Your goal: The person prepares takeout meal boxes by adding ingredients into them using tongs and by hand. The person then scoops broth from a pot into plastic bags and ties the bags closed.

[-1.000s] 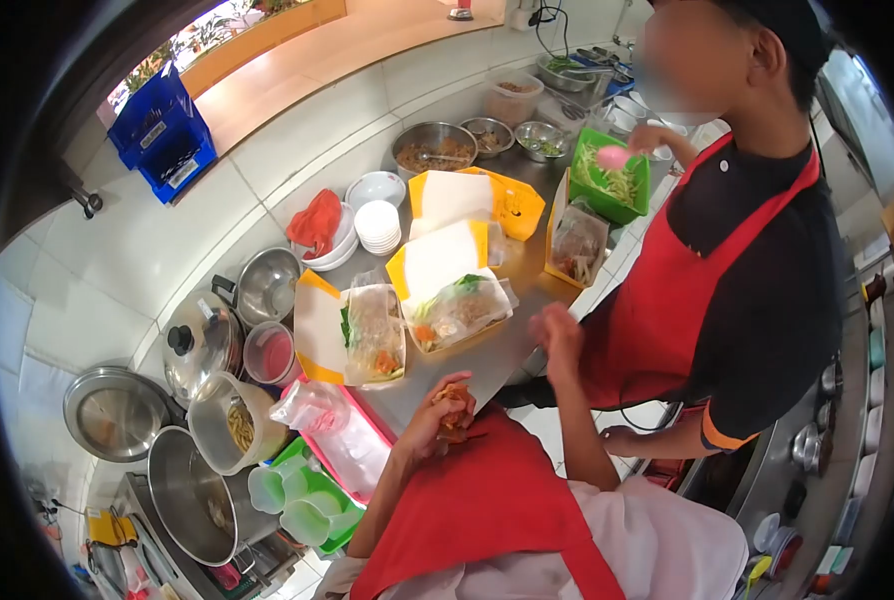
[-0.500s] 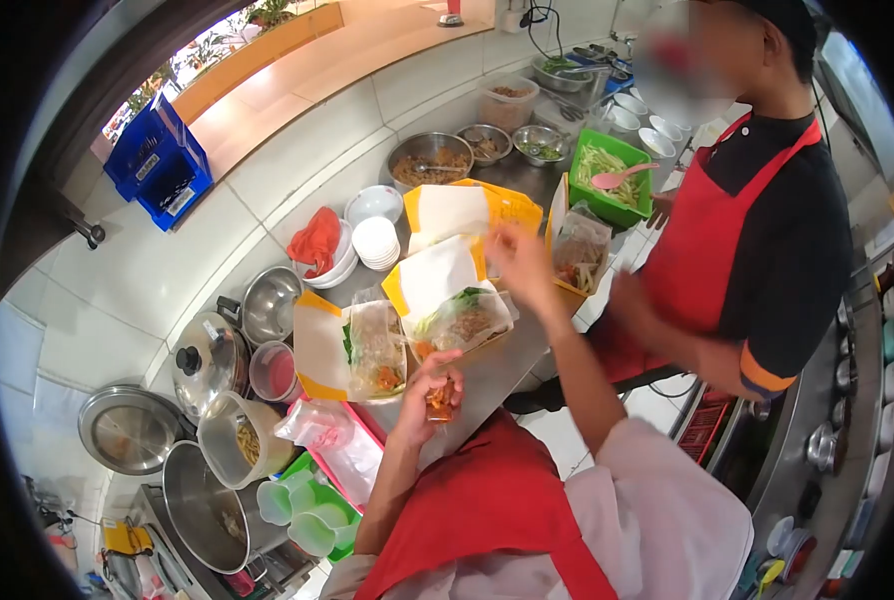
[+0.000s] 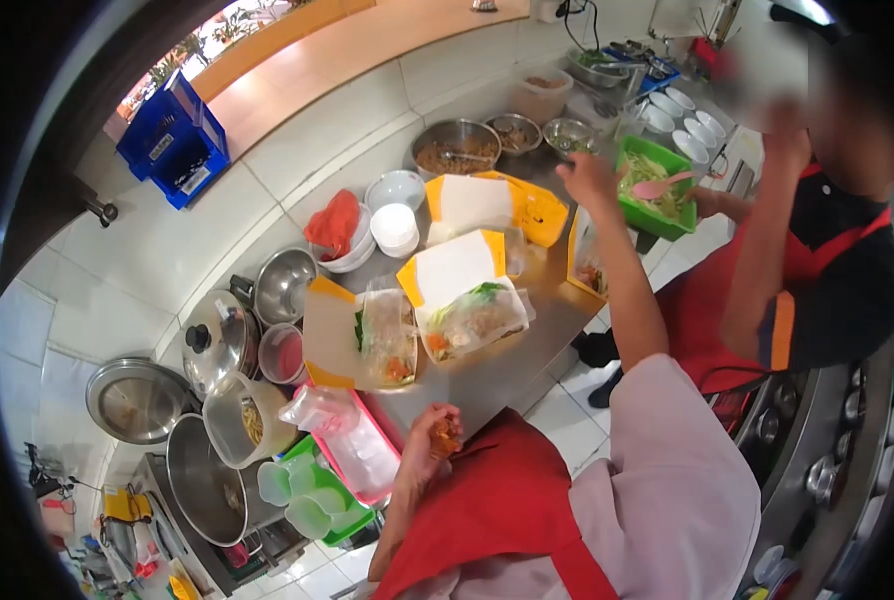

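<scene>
In the head view, the person's left hand [image 3: 427, 432] was clenched around a small packet [image 3: 446, 437] of orange-brown food, held low at the near edge of the metal bench [image 3: 487, 385], just in front of the red apron [image 3: 502, 490]. The right hand [image 3: 589, 183] was stretched out over the far part of the bench, near a small steel bowl [image 3: 567, 125] with green bits in it; whether its fingers gripped anything could not be told. Between the hands, two lidded boxes stood open on the bench: the left box [image 3: 329, 340] and the middle box [image 3: 457, 268], each carrying a clear bag of food with orange pieces and greens. Behind them lay a further yellow-and-white box [image 3: 539, 215], and another yellow box [image 3: 575, 248] was partly hidden by the right forearm. A larger steel bowl [image 3: 455, 128] of brown food stood beyond. Beside the right hand, a green basket [image 3: 680, 225] held pale shreds and a pink spoon [image 3: 657, 188], and another person [image 3: 702, 300] stood by it. Left of the boxes were stacked white tubs [image 3: 395, 228] and a red cloth-like bundle [image 3: 335, 222] on white bowls. Near the left hand lay a pink-rimmed tray [image 3: 380, 425], with pale green cups [image 3: 315, 515] just beside it.
</scene>
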Demonstrator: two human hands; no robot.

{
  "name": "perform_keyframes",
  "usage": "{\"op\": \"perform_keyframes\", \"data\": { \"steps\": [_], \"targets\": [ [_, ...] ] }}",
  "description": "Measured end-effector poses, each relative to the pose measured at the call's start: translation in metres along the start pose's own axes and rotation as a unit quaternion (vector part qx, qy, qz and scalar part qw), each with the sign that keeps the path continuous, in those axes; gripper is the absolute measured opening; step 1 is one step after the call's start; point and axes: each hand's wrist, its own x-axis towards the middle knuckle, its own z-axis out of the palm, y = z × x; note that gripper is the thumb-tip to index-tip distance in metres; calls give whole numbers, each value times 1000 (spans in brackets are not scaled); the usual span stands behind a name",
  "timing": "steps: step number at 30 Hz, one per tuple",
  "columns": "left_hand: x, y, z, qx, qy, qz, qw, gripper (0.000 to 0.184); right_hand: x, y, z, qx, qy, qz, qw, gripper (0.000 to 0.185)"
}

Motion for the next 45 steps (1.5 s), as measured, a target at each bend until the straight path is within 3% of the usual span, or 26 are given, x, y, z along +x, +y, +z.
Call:
{"op": "perform_keyframes", "data": {
  "steps": [4, 7, 9, 11, 13, 15, 16, 17, 21, 22, 27, 31, 32, 35, 38, 39, 40, 43, 44, 45],
  "targets": [
    [-8, -43, 8, -16, 21, -95, 995, 21, -120, 4, -67, 252, 92, -43, 962, 29],
    [8, -79, -2, -12, 30, -184, 982, 22, -236, 32, -74, 367, 39, 26, 929, 26],
    [25, -103, -10, 23, 36, -235, 971, 22, -321, 59, -62, 413, -96, 128, 897, 27],
    [34, -130, -25, 51, 30, -243, 968, 22, -416, 101, -18, 357, -186, 156, 902, 33],
    [45, -157, -52, 62, 43, -244, 967, 22, -484, 108, -26, 223, -377, 159, 885, 42],
    [56, -192, -90, 45, 80, -237, 967, 22, -533, 111, -29, 165, -492, 122, 846, 47],
    [65, -204, -105, 28, 126, -249, 960, 20, -556, 112, -26, 179, -502, 116, 838, 48],
    [91, -229, -146, -2, 103, -235, 966, 19, -573, 109, -22, 194, -512, 109, 830, 49],
    [130, -239, -144, 22, 188, -93, 978, 19, -602, 97, -20, 281, -469, 112, 829, 45],
    [140, -240, -146, 15, 166, -68, 984, 20, -611, 101, -15, 281, -455, 117, 837, 45],
    [174, -252, -142, 32, 236, -26, 971, 20, -659, 120, -10, 295, -383, 197, 853, 43],
    [216, -276, -166, 24, 259, 97, 961, 21, -690, 133, -13, 285, -408, 224, 838, 42],
    [221, -279, -164, 46, 313, 103, 943, 24, -695, 135, -9, 303, -431, 254, 811, 43],
    [222, -269, -128, 90, 436, 113, 889, 36, -696, 137, 17, 351, -398, 221, 818, 41],
    [244, -263, -162, 247, 388, 72, 885, 49, -659, 119, 59, 450, -315, 246, 799, 32],
    [247, -263, -176, 347, 344, 64, 870, 53, -636, 111, 75, 471, -299, 235, 796, 28],
    [244, -262, -184, 460, 291, 75, 836, 57, -609, 100, 96, 402, -285, 163, 855, 28],
    [195, -276, -178, 671, 185, 209, 687, 71, -532, 93, 196, 226, -191, -41, 954, 31],
    [163, -292, -166, 715, 220, 282, 601, 75, -505, 83, 237, 180, -145, -109, 967, 32],
    [124, -289, -149, 720, 161, 234, 633, 79, -487, 83, 279, 156, -132, -152, 967, 32]
  ]
}}
